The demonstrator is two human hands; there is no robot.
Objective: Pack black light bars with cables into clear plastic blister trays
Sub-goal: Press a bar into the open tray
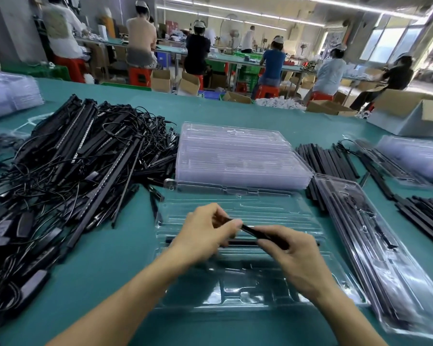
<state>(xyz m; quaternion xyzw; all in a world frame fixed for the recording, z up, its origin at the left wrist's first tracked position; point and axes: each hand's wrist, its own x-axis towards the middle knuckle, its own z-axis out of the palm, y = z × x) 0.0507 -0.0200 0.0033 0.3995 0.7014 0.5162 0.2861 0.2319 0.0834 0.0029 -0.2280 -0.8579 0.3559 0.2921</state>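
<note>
Well, a tangled pile (73, 171) of bars and cables lies at the left of the counter (115, 258). The left grip (205, 236) pinches one end of a black bar (250, 230), and the right grip (295, 253) is curled round the other end, both over the open tray (235, 293). The bar looks light and stiff, and its cable is probably limp and apt to snag, so holding it by the ends seems best. A filled tray (385, 245) lies to the right.
</note>
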